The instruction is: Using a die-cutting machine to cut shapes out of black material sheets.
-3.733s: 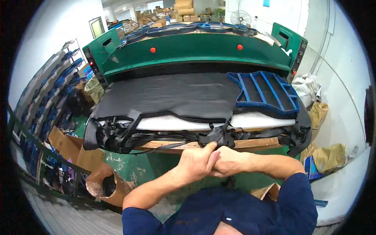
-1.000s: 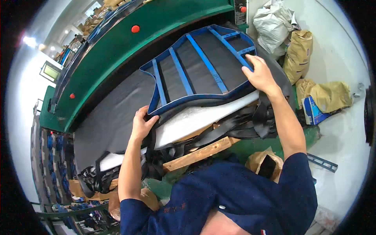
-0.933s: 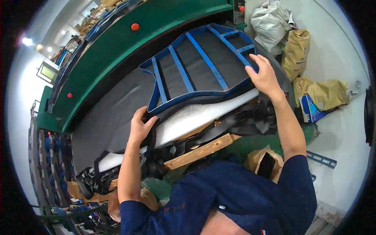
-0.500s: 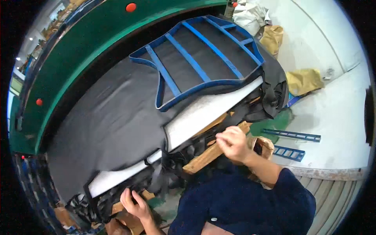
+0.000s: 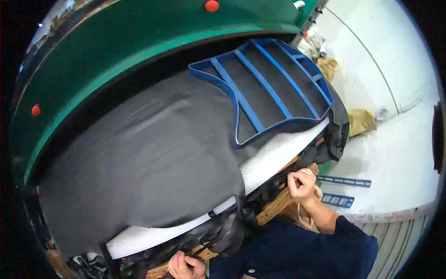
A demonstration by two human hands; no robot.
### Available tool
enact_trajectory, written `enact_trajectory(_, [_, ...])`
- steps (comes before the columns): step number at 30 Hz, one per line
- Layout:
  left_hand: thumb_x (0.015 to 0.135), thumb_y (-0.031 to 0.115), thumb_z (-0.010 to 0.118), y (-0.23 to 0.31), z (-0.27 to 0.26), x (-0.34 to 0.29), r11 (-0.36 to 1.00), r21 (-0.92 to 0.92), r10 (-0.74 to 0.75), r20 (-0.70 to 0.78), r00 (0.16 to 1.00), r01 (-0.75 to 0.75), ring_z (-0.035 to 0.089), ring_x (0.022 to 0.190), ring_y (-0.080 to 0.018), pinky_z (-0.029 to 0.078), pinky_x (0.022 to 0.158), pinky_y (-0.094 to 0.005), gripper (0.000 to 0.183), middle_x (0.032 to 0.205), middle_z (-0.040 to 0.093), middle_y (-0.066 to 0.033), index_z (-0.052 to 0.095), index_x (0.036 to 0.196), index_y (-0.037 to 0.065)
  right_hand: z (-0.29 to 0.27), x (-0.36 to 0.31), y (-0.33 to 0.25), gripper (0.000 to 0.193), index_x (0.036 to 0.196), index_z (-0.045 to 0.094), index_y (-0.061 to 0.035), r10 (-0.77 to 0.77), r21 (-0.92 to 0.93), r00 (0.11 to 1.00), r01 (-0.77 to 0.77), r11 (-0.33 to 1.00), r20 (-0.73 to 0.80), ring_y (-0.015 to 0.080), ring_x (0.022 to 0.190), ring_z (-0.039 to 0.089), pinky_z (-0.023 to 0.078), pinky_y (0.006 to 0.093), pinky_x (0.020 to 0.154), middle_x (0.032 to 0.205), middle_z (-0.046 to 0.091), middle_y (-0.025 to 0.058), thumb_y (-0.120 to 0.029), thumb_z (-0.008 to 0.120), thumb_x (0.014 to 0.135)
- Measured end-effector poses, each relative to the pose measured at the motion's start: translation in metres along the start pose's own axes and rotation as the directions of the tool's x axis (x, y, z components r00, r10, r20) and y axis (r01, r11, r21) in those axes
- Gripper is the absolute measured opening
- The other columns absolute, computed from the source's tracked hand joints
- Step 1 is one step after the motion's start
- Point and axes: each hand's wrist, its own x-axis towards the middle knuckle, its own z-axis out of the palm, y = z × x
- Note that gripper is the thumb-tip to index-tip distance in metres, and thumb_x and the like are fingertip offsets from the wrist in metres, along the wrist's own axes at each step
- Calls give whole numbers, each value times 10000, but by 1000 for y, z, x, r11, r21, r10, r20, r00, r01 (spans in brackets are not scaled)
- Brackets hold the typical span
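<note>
A sheet of black material (image 5: 153, 158) lies spread over the work surface, its front edge cut in curves. On its right part rests a blue cutting die (image 5: 265, 88), a curved outline frame with cross bars. My right hand (image 5: 303, 186) is closed in a loose fist over a wooden plank (image 5: 274, 204) along the front edge; nothing shows in it. At the lower edge my left hand (image 5: 186, 266) has its fingers curled in beside another wooden piece (image 5: 158, 270), with nothing visible in them. White board (image 5: 281, 151) shows where the black sheet is cut away.
Behind the sheet stands a green machine beam (image 5: 125, 42) with red buttons (image 5: 212, 5). Tangled black offcuts (image 5: 227, 228) hang along the front edge. To the right are blue slotted metal strips (image 5: 344, 181), a yellowish bag (image 5: 361, 122) and a pale wall (image 5: 371, 51).
The view has shifted, so the sheet and die appear farther right and lower. My left hand's fingers, apart before, are now curled in. The right hand stays closed over the plank.
</note>
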Motion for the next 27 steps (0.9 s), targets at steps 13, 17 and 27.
enact_trajectory(13, [701,52,629,-20,30,25,999,33,31,-93,995,-28,637,662,-277,488,593,-371,114,782,680,-72,673,805,65,23,12,14,87,772,649,-18,-82,99,968,108,989,-237,290,605,575,441,387,610,685,632,116,-23,580,824])
enact_trajectory(17, [739,70,618,-40,76,80,997,39,70,-132,989,-66,628,657,-277,483,589,-377,74,773,678,-69,676,784,68,67,76,21,83,764,653,-21,-148,120,932,197,973,-331,301,605,586,459,390,611,679,633,129,-25,597,825])
enact_trajectory(27, [828,136,660,-78,136,143,999,0,40,45,998,-40,577,709,-326,434,681,-450,143,715,597,-112,617,716,58,130,159,18,84,766,655,-82,-135,104,928,181,978,-347,304,640,612,470,414,650,665,626,92,-88,628,845])
